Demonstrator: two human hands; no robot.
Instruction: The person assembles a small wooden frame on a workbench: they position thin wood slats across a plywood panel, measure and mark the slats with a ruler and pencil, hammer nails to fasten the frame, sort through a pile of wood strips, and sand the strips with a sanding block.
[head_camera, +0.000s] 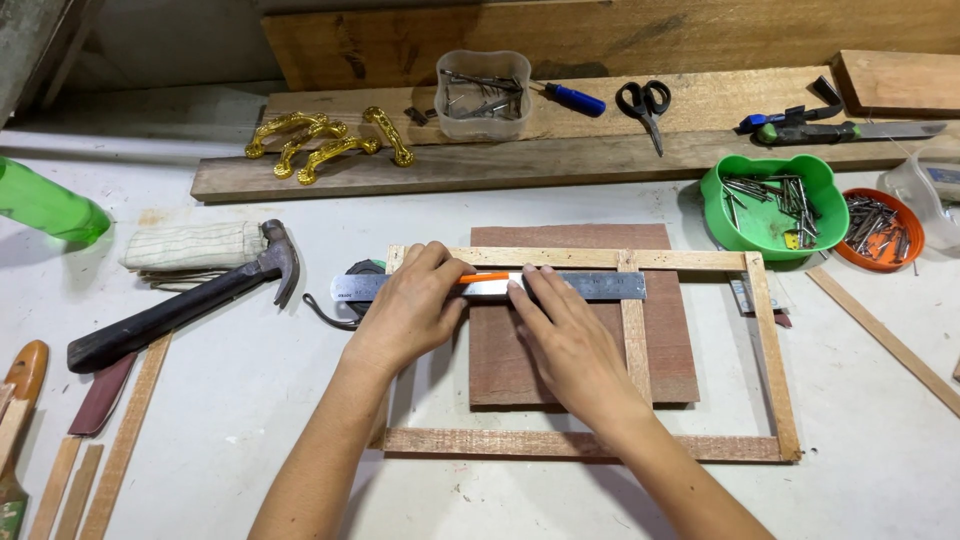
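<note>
A steel ruler lies crosswise on a thin wooden frame, just below its top slat. The frame rests over a reddish-brown board on the white bench. My left hand sits on the ruler's left part, its fingertips pinching an orange pencil that lies along the ruler's upper edge. My right hand presses flat on the ruler's middle, fingertips at the pencil's tip. A tape measure is partly hidden behind my left hand.
A hammer and a folded cloth lie at the left, with a green bottle beyond. A green bowl of nails and an orange dish stand at the right. On the back planks: gold handles, a clear tub, scissors.
</note>
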